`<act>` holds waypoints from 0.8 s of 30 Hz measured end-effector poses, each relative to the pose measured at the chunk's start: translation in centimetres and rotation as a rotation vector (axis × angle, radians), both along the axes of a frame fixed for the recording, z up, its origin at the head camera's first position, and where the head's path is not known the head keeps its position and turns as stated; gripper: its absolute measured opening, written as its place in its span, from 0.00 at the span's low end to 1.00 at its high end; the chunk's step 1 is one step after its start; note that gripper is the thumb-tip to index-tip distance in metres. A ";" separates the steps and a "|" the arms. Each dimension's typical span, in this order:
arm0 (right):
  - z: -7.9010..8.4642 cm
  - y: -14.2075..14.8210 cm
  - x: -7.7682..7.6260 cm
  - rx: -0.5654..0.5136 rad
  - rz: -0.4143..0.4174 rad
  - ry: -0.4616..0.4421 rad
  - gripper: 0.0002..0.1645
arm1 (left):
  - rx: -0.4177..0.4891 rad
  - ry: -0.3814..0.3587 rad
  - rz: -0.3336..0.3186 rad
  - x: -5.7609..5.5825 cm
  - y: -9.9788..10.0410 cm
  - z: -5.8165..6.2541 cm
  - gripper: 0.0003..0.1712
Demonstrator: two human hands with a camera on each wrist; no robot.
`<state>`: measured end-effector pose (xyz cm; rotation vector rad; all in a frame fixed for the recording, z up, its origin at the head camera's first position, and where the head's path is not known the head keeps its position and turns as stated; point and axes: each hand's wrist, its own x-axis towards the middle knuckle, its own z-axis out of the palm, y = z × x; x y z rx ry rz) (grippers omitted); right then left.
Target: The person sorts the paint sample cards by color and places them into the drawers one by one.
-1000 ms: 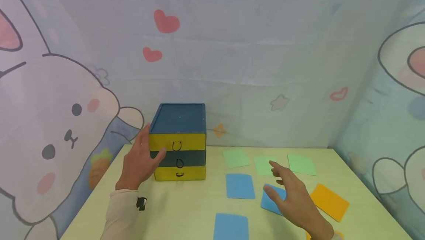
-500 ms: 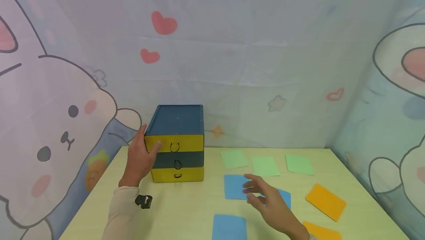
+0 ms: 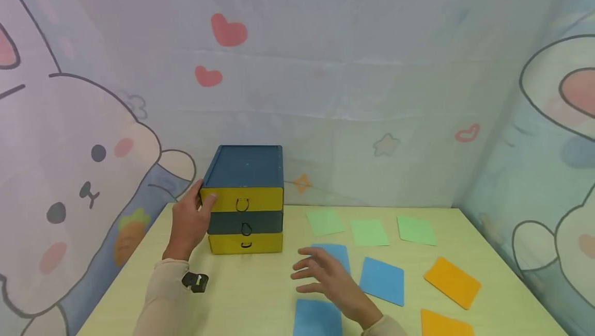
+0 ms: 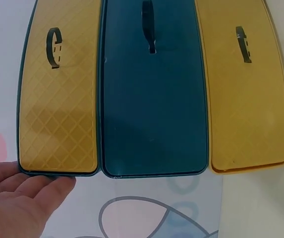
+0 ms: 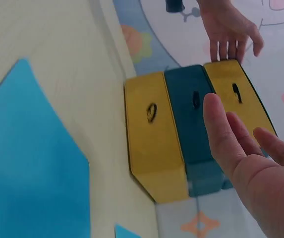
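At the back left of the table stands a small drawer cabinet point(image 3: 246, 165) with a dark blue top. Its fronts run yellow point(image 3: 267, 200), dark teal point(image 4: 154, 109) and yellow point(image 3: 228, 243), each with a black loop handle. My left hand point(image 3: 188, 222) lies against the cabinet's left side at the top drawer, fingers extended, thumb at the front corner. In the left wrist view, its fingertips point(image 4: 62, 186) touch that drawer's edge. My right hand point(image 3: 327, 282) hovers over the table with fingers spread and nothing held, partly covering a blue sheet point(image 3: 343, 253).
Two more blue sheets point(image 3: 382, 282) lie around my right hand. Several green sheets point(image 3: 369, 233) line the table's back, right of the cabinet. Orange sheets point(image 3: 452, 283) lie at the right. A patterned cloth point(image 3: 334, 93) hangs behind the table.
My right hand has moved left across the blue sheets toward the cabinet's front. My left hand has settled closer against the top drawer's left side. The drawers stay shut.
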<state>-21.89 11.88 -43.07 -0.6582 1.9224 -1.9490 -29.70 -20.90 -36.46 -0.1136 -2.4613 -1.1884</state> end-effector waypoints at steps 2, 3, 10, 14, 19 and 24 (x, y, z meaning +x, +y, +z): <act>-0.2 -1.3 -0.3 -0.007 -0.003 -0.037 0.30 | -0.007 0.001 0.005 0.1 -0.1 -0.1 0.38; -0.2 -2.0 -0.5 -0.003 -0.008 -0.044 0.31 | -0.013 -0.001 0.006 0.2 -0.1 -0.1 0.39; -0.2 -5.1 -0.9 0.035 -0.046 -0.009 0.31 | -0.042 0.007 -0.007 0.3 -0.4 -0.2 0.39; 0.0 -6.1 -1.3 0.049 -0.067 0.016 0.28 | -0.042 0.018 -0.022 0.2 -0.4 -0.3 0.38; 0.6 -7.6 -2.2 0.079 -0.127 0.054 0.28 | -0.027 0.029 -0.038 0.0 -0.4 -0.4 0.37; 1.2 -9.3 -3.1 0.079 -0.206 0.089 0.28 | -0.023 0.020 -0.028 0.0 -0.3 -0.3 0.37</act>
